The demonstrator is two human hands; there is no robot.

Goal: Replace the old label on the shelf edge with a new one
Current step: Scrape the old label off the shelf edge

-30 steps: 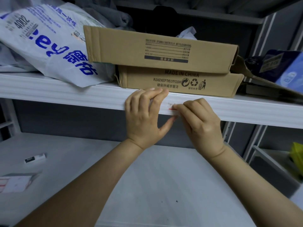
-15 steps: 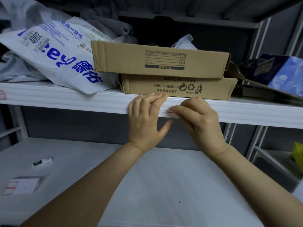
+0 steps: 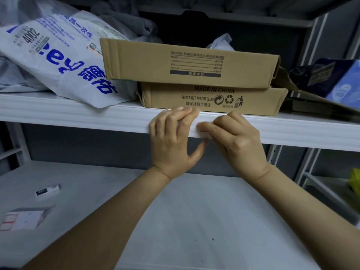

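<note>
On the lower shelf [image 3: 175,221], far left, lies a label sheet [image 3: 21,220] with red frames, blurred and cut off by the picture's side. Near it lies a small white and black thing [image 3: 47,190], too small to name. Above, a white plastic bag [image 3: 58,61] with blue writing hangs a little over the shelf edge [image 3: 78,117].

In the middle, the left hand [image 3: 171,141] grips the shelf edge, with bent fingers on top and the thumb reaching under the rim. The label [image 3: 202,131] sits on the front of the shelf edge, just right of this hand and right above its thumb tip. Only a small white bit with a red line shows.

The right hand [image 3: 239,141] touches the label from the other side. Its forefinger lies across the top of the label and hides most of it, and the other fingers are curled in. Its thumb is hard to make out, so one cannot tell if this hand pinches the label or only presses it.

Two flat cardboard boxes [image 3: 185,61] are stacked on the shelf just behind the hands. Far right, a blue pack [image 3: 335,78] is cut off.
</note>
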